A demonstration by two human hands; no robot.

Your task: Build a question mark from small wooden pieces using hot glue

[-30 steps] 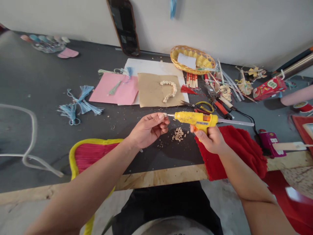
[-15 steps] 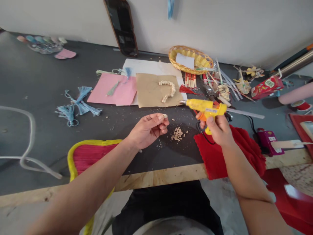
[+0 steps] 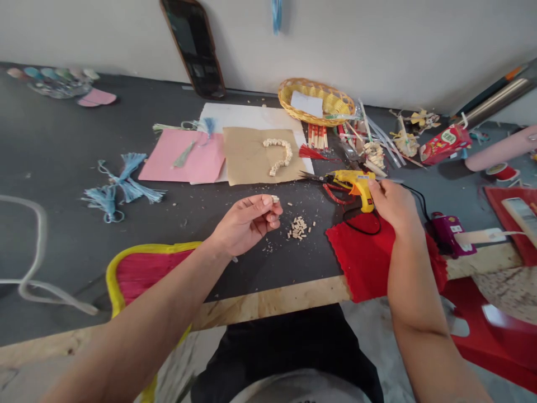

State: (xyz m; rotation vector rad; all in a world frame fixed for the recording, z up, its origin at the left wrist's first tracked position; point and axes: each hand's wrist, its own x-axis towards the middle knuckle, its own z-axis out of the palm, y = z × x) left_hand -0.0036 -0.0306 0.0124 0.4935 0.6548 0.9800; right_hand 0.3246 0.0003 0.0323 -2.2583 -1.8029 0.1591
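My left hand [image 3: 251, 221] is closed, with a small pale wooden piece [image 3: 274, 199] pinched between thumb and fingertips above the table. A yellow hot glue gun [image 3: 354, 182] is low at the tabletop, beside dark-bladed scissors [image 3: 312, 176]. My right hand [image 3: 392, 204] grips its rear end, the thumb on the body and the other fingers mostly hidden. Just right of my left hand is a loose pile of short wooden pieces [image 3: 298, 228]. Similar pieces form a curved strip [image 3: 289, 154] on a sheet of brown paper [image 3: 247, 157].
A wicker basket [image 3: 289, 106] stands against the wall near a leaning phone [image 3: 195, 47]. Blue tassels [image 3: 126, 179] and pink paper [image 3: 163, 159] lie left. Red cloth [image 3: 361, 257] hangs over the front edge; a purple box [image 3: 451, 232] sits right of it.
My right hand has lowered the glue gun toward the tabletop by the scissors, its grip shifting from handle to rear end. My left hand keeps its pinch on the wooden piece.
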